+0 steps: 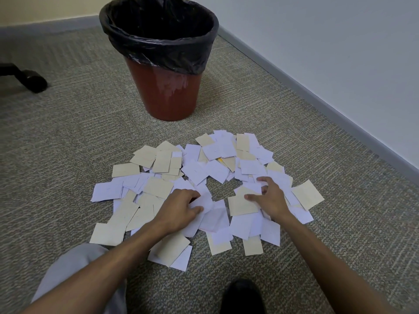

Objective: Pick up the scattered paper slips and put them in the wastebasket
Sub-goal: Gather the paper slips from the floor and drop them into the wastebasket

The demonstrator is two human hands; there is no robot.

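Paper slips [204, 173], white and cream, scattered in a loose overlapping patch on grey carpet [68, 137], with a small bare gap of carpet near the patch centre. Wastebasket [169, 91] upright beyond the slips, apart from them, toward the wall corner: reddish-brown body, black bag liner [158, 44] folded over the rim, inside too dark to read.

Left hand [181, 206] down on the near-centre of the patch, fingers curled, thumb and fingertips pinching a crumpled white slip [205, 203]. Right hand [271, 196] just right of the gap, fingers spread and bent like a claw, fingertips touching cream and white slips beneath; nothing seen gripped in it. Both forearms bare, entering from the bottom edge.

Grey trouser knee [74, 266] at lower left, dark shoe toe [241, 295] at bottom centre, both on carpet. Black chair caster [34, 80] at the left edge, well apart from the slips. Pale wall [328, 41] with grey baseboard [317, 96] running along the right.
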